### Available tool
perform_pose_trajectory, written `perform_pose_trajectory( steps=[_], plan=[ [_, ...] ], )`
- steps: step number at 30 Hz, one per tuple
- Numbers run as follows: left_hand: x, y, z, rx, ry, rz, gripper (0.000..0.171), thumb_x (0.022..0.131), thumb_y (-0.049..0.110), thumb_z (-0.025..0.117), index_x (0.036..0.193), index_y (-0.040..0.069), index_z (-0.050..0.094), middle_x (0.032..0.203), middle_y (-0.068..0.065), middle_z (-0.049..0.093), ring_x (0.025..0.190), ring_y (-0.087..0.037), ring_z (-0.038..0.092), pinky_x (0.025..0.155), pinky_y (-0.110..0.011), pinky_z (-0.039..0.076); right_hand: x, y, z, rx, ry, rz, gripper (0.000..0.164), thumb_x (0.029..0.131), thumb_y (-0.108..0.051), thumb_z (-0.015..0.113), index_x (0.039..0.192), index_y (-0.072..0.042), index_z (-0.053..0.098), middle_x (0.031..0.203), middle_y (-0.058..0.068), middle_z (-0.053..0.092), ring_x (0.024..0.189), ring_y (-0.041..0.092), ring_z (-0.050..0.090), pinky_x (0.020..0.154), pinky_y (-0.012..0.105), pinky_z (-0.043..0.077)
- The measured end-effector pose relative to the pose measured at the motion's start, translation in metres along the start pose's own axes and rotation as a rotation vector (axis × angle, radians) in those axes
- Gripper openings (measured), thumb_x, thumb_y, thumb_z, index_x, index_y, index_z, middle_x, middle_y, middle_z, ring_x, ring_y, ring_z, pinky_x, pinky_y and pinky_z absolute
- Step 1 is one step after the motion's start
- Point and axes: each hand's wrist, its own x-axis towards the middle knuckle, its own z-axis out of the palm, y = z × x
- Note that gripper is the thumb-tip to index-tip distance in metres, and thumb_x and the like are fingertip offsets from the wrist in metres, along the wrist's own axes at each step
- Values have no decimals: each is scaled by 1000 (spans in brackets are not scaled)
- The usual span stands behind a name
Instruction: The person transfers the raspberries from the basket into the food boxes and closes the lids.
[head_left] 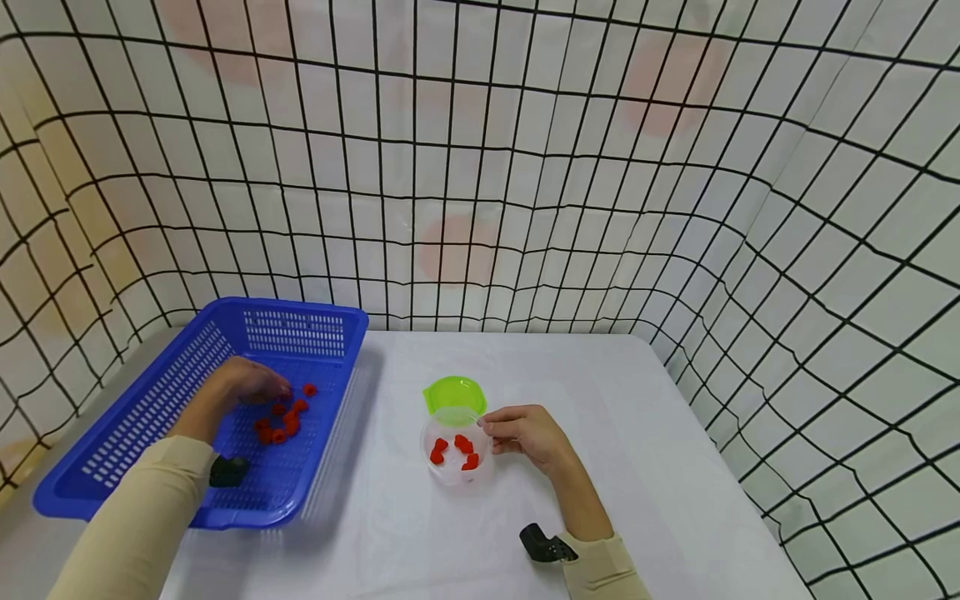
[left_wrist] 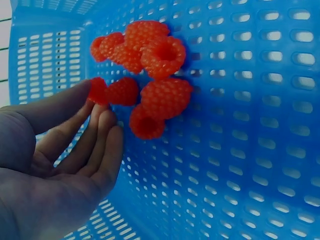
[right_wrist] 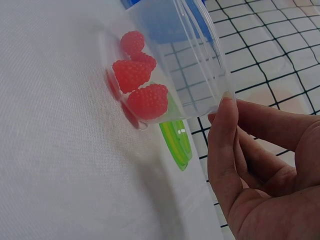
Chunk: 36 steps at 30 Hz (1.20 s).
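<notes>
My left hand (head_left: 251, 382) reaches into the blue basket (head_left: 300, 498). In the left wrist view, its thumb and fingertips pinch a raspberry (left_wrist: 98, 91) at the edge of the pile. Several other raspberries (left_wrist: 165, 97) lie on the basket floor beside it. With thumb and fingers, my right hand (head_left: 528, 435) holds the rim of a clear plastic container (head_left: 450, 477) standing on the white table. Inside the container lie several raspberries (right_wrist: 148, 101). Just behind it sits a bright green lid (head_left: 455, 392).
The basket stands on the left of the white-covered table (head_left: 600, 392). Black netting (head_left: 487, 200) over white sheeting encloses the back and sides. Dark wrist cameras (head_left: 546, 546) are strapped at both sleeves.
</notes>
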Motion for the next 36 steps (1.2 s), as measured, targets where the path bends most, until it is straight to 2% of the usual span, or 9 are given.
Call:
perform_pose_trajectory(
  steps=[3,8,11,13,17,20,24,30,36],
  plan=[
    [-1,-1,-2,-55,8,7,34,96,11,67,122,-10,66,99,-16,74,93,-29,69,81,-40,59,0,0,0,3,-2,-5,27,93,-12,71,112,7,73,88,9,72,67,15,64,70,26,61],
    [-2,-1,-3,-79,33,-11,35,97,14,68,123,-9,66,101,-18,72,95,-32,68,87,-44,58,-1,0,0,6,1,-2,27,93,-12,71,112,7,73,89,9,72,67,15,64,70,26,61],
    [1,0,-2,-56,28,-14,36,96,13,67,124,-10,65,106,-21,70,98,-33,67,89,-46,58,-1,0,1,6,6,4,27,93,-13,72,112,7,73,90,11,73,67,16,65,71,26,62],
    [1,0,-2,-23,-8,4,36,97,11,64,126,-11,63,109,-22,69,100,-34,66,90,-46,58,-1,1,1,8,6,7,27,93,-13,72,112,7,73,90,11,73,68,16,65,71,26,62],
    [1,0,-3,14,-56,17,31,97,6,62,123,-11,65,103,-18,72,96,-29,67,86,-41,59,-1,1,1,12,4,5,28,93,-13,72,112,7,73,89,9,73,68,16,65,71,26,62],
    [0,1,-2,51,-82,43,29,96,4,63,120,-12,67,101,-16,74,93,-25,68,85,-40,60,0,1,1,12,-2,3,28,93,-13,72,112,7,73,87,8,72,68,16,65,71,26,62],
    [-1,1,0,133,-114,75,31,95,8,67,121,-10,68,107,-17,75,95,-25,68,87,-41,59,1,1,0,12,-7,-2,28,93,-13,72,112,7,73,86,7,72,68,16,64,71,26,62],
    [-2,2,4,159,-98,83,27,92,9,73,113,-7,72,99,-13,75,91,-25,65,82,-36,56,1,1,-1,20,-7,-2,29,93,-13,72,112,8,72,86,7,72,67,16,64,70,27,62],
    [-5,4,5,155,-84,76,20,92,8,72,107,-5,74,92,-9,74,89,-24,64,79,-34,55,0,1,0,35,-7,1,29,92,-12,73,112,9,72,87,8,72,67,15,64,70,27,62]
  ],
)
